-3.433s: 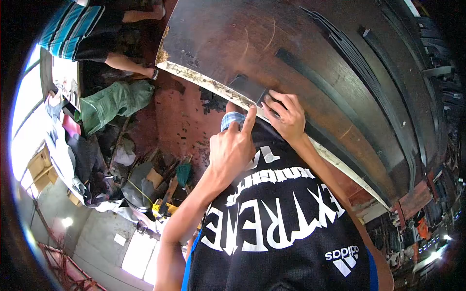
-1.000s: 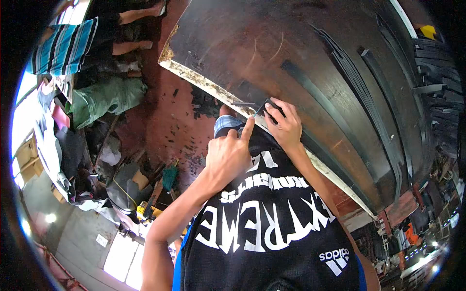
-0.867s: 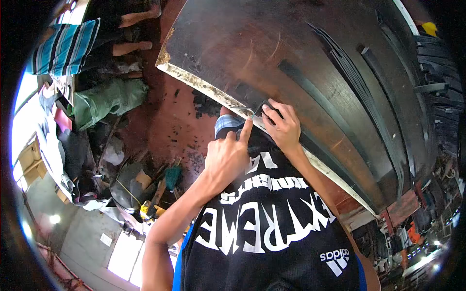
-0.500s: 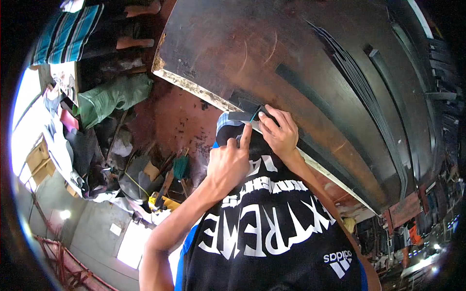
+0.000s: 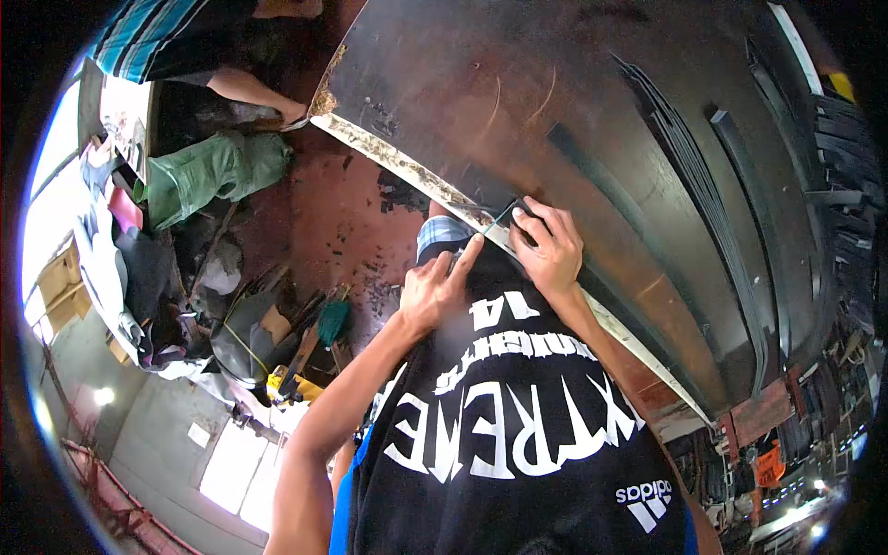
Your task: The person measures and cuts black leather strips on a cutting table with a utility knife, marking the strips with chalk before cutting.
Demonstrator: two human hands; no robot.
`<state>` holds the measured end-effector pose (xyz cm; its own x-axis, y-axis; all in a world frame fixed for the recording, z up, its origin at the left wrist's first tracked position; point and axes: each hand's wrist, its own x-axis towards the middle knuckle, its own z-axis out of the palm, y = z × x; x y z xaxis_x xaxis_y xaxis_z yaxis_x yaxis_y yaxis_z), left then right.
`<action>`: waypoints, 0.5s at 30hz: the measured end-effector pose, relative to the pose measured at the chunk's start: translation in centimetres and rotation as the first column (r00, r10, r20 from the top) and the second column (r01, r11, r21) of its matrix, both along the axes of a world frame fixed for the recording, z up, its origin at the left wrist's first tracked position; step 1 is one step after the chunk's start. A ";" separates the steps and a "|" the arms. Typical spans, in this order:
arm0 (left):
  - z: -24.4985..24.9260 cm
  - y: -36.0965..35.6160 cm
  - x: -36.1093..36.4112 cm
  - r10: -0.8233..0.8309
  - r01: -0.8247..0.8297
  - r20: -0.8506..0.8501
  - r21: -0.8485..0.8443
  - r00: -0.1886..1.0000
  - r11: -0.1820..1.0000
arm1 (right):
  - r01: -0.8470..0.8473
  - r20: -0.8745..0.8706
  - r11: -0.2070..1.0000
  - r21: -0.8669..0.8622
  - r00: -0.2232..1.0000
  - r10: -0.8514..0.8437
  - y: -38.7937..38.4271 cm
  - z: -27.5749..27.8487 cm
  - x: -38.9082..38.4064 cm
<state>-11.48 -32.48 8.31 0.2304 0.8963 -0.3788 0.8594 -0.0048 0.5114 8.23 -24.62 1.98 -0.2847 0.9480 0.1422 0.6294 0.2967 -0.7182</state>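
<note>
My right hand [image 5: 550, 248] is closed at the table's near edge, its thumb and fingers pinching a small dark piece [image 5: 514, 209]. A thin teal line runs from this piece toward my left index fingertip; whether it is an edge or a separate strip is unclear. My left hand [image 5: 435, 289] is just left, index finger stretched out near the pale table edge [image 5: 398, 168]. Its other fingers are curled, and what they hold is hidden.
Long dark strips [image 5: 684, 153] lie on the brown tabletop [image 5: 444, 74]. At the upper left, another person's hand [image 5: 294, 113] is by the table corner. A green sack [image 5: 217, 171], cloth scraps and a yellow object [image 5: 294, 385] lie left. Dark bits litter the red floor [image 5: 333, 217].
The view has shifted slightly. A flat dark piece between my hands no longer shows there, leaving the thin teal line visible. The other person's arm now reaches the table corner.
</note>
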 end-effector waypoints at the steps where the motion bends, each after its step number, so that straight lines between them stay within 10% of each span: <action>1: 0.1 0.2 0.0 0.001 -0.001 -0.009 0.011 1.000 1.000 | 0.009 0.001 1.000 0.001 1.000 -0.009 0.1 0.0 -0.1; 15: 5.8 5.0 2.4 -0.018 -0.010 -0.157 -0.179 0.987 0.984 | 0.015 0.004 0.999 0.041 1.000 -0.015 0.0 -0.2 -0.2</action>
